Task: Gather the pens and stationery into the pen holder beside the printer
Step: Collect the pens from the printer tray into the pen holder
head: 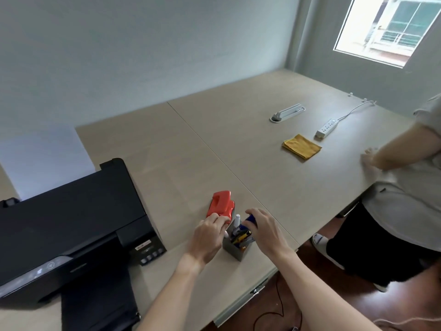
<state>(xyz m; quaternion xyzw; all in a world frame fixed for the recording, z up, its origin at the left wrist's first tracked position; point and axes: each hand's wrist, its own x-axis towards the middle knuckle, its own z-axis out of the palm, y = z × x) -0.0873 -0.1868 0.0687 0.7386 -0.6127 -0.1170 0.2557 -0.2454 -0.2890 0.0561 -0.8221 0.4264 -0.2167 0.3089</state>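
A grey pen holder (232, 250) stands on the table to the right of the black printer (71, 223). Several pens (242, 236) stick out of it, among them a white marker (237, 219) and a yellow one. My left hand (207, 237) rests against the holder's left side, fingers curled near a white pen. My right hand (265, 229) is closed on a blue item (250, 219) over the holder's top. A red hole punch (220, 204) sits just behind the holder.
A folded yellow cloth (301, 146), a white power strip (327, 127) with its cable and a cable port (287, 112) lie further back on the wooden table (191, 149). Another person (393, 187) stands at the table's right edge, one hand on it.
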